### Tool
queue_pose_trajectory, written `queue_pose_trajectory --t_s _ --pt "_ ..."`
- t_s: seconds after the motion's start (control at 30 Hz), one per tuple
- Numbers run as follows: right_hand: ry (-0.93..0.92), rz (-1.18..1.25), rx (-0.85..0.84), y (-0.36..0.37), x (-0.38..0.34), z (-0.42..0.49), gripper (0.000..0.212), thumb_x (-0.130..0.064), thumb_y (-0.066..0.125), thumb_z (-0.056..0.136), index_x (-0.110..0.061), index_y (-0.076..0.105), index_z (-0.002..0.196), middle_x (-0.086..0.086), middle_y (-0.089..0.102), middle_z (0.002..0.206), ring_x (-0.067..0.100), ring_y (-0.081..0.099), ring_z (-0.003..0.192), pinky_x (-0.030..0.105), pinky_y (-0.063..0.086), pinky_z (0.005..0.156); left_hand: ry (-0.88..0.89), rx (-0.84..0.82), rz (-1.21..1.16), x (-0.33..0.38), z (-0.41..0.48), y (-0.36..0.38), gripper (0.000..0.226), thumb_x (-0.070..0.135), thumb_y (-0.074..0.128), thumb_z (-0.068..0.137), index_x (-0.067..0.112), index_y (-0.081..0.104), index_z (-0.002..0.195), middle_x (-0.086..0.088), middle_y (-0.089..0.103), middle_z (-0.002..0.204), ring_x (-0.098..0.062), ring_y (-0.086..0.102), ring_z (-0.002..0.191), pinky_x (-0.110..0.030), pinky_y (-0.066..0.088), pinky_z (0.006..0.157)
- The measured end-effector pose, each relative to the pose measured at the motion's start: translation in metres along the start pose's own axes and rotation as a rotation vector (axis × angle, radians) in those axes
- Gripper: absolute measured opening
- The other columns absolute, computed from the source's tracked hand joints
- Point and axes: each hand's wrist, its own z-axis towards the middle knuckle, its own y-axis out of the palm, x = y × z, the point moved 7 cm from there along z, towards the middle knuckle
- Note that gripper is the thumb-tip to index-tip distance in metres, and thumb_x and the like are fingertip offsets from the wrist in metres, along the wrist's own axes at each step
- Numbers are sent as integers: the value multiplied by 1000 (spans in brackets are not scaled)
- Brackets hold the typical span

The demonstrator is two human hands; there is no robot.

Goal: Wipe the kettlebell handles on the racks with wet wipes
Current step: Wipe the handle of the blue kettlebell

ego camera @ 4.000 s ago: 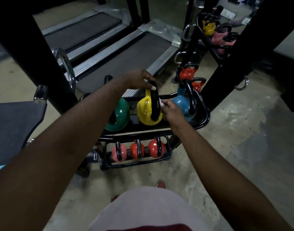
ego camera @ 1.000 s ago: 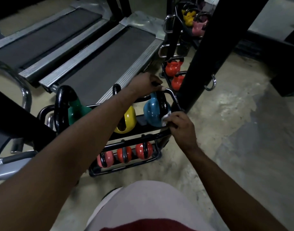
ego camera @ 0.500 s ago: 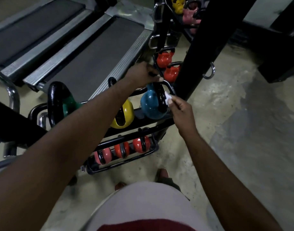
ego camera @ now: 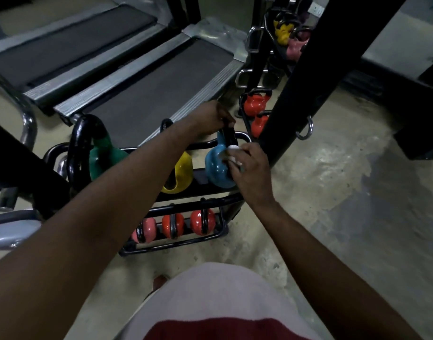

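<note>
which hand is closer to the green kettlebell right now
Left. The left hand grips the handle top of the blue kettlebell; the right hand presses a wipe on that handle's side farther from the green kettlebell.

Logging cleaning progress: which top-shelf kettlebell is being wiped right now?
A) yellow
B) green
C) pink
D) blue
D: the right hand holds the white wet wipe against the blue kettlebell, while the left hand grips its black handle.
</note>
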Motion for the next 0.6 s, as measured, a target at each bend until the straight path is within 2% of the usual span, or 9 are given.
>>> queue_pose_trajectory --t_s 0.07,0.1,0.17,0.23,0.33,0.43,0.53,0.6 --pt "215 251 20 -3 19 -17 17 -18 72 88 -20 73 105 1 60 105 7 57 96 10 43 81 -1 32 19 1 -2 0 22 29 68 91 24 75 112 2 71 117 -15 63 108 -22 45 91" --pt "325 369 24 -2 28 -30 16 -19 71 90 -22 72 105 0 63 107 5 59 97 11 46 81 -10 42 27 -1 -3 1 22 30 68 92 25 74 112 3 71 117 -14 63 107 -20 44 88" --pt "519 598 -2 5 43 -49 17 -19 71 91 -22 72 107 -2 69 108 8 66 101 22 55 86 -44 59 30 -5 -6 5 23 35 66 91 27 74 111 3 71 115 -14 63 106 -24 47 89" --pt "616 755 -44 12 48 -38 22 -20 73 89 -16 72 111 -1 73 108 13 68 104 27 55 90 -47 100 14 -5 -13 8 24 35 66 91 23 75 109 -1 72 113 -19 66 105 -32 52 91" --pt "622 872 -110 19 48 7 25 -21 73 89 -12 73 112 2 74 111 16 68 108 33 52 98 -9 324 -30 3 -36 7 23 23 63 89 17 75 108 -4 72 110 -22 67 100 -33 53 85" --pt "557 752 -193 14 47 23 19 -26 67 93 -19 75 109 -4 75 108 10 68 105 37 52 100 -15 537 -139 4 -74 14 23 16 63 89 17 72 111 -1 66 106 -16 63 94 -32 53 81" --pt "468 649 -242 2 50 5 20 -21 63 96 -16 74 112 -5 73 111 6 67 105 29 53 96 8 639 -213 6 -114 25 21 11 61 91 12 69 111 0 59 107 -12 60 93 -34 55 80" --pt "440 652 -263 2 53 10 19 -15 66 93 -16 74 111 -4 74 110 9 68 106 29 53 96 106 682 -145 23 -141 35 19 9 58 92 10 71 106 -3 62 105 -14 59 94 -32 52 78"
